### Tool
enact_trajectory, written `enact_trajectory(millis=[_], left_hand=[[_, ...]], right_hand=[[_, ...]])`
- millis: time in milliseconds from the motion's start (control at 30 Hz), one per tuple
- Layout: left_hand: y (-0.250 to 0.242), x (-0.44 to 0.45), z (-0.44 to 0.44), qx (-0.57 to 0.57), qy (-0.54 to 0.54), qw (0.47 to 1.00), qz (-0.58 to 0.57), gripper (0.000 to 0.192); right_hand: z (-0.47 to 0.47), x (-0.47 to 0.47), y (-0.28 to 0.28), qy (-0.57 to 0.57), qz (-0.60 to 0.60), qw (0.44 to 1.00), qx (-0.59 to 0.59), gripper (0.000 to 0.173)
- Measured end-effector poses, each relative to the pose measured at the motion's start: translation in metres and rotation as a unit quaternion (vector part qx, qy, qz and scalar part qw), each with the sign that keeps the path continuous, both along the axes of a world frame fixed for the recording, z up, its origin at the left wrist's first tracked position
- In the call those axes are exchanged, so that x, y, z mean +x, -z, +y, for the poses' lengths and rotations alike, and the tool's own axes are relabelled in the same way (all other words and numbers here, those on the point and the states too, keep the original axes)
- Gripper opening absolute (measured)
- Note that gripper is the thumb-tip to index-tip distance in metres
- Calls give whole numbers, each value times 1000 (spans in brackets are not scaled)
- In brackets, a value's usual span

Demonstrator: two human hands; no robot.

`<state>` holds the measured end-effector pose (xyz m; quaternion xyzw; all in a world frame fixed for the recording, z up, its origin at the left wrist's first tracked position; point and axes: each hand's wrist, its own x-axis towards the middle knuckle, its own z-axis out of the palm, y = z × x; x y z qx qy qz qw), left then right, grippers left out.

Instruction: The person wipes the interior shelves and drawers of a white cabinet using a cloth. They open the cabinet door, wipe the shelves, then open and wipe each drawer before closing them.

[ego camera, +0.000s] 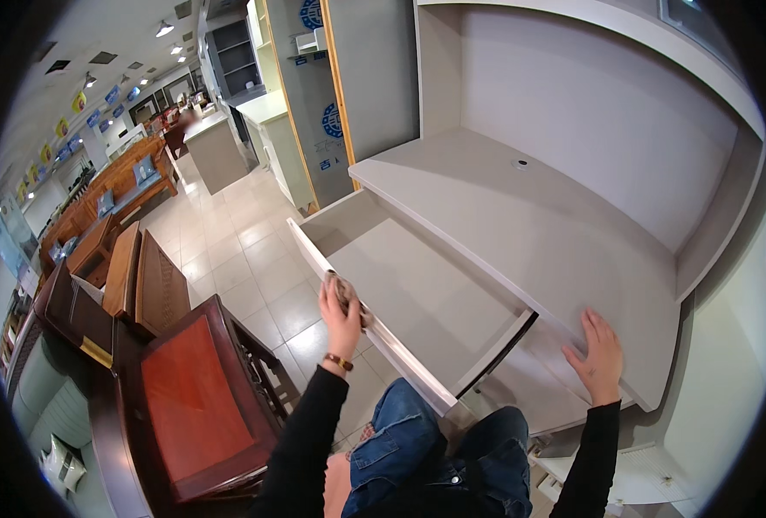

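My left hand holds a crumpled brownish cloth against the top edge of the front panel of a pulled-out drawer. The drawer is light grey and nothing is seen inside it. My right hand lies with spread fingers on the front edge of the grey desk top, to the right of the drawer, and holds nothing. A round cable grommet is set in the desk top near the back panel. Part of the drawer's front is hidden by my left hand.
A dark wooden table with a red top stands at the left. Behind it are wooden panels and a carved wooden bench. A grey cabinet with sliding doors adjoins the desk. My knees are just below the drawer front.
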<state>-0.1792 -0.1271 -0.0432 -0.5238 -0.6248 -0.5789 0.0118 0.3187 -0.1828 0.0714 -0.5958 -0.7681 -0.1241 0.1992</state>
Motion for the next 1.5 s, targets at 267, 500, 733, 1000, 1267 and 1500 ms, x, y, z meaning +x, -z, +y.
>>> enact_trajectory(millis=[267, 500, 733, 1000, 1267, 1500], left_hand=[[14, -93, 68, -59, -49, 997, 4, 57], [-6, 29, -34, -33, 44, 998, 29, 51], [-10, 63, -74, -18, 137, 990, 16, 51], [-3, -69, 80, -15, 1, 996, 86, 53], [-7, -161, 150, -104, 33, 991, -81, 57], [-26, -49, 58, -115, 37, 991, 65, 52]], right_hand=[[7, -8, 1, -3, 0, 1000, 2, 74], [2, -6, 2, 4, 12, 1000, -6, 73], [1, -9, -5, 2, 2, 1000, 1, 74], [-3, -7, -4, 17, 1, 1000, -2, 73], [1, -10, -3, 2, -11, 1000, 19, 71], [2, -6, 3, 2, -22, 999, 33, 70]])
